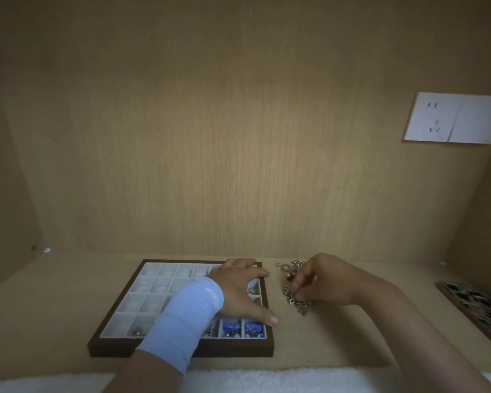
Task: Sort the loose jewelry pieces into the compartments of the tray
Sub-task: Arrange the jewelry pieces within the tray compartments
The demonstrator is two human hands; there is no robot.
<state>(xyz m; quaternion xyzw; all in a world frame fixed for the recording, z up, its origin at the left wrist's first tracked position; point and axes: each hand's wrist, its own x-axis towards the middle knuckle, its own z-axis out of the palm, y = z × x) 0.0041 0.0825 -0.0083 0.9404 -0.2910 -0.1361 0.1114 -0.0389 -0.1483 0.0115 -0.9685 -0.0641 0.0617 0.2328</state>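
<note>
Pinching into the jewelry pile [290, 296] with curled fingertips, the right hand [328, 279] sits on the wooden shelf just right of the tray [182, 352]. The left hand [238, 293] lies flat, fingers spread, across the tray's right side, near compartments holding blue pieces [230, 327].

Right hand [326, 279] hides part of the jewelry pile [289, 295] (blurred, possibly chains).

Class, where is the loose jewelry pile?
Head view: the loose jewelry pile lies right of the tray, on the wooden surface, at the fingertips of the right hand.
</note>
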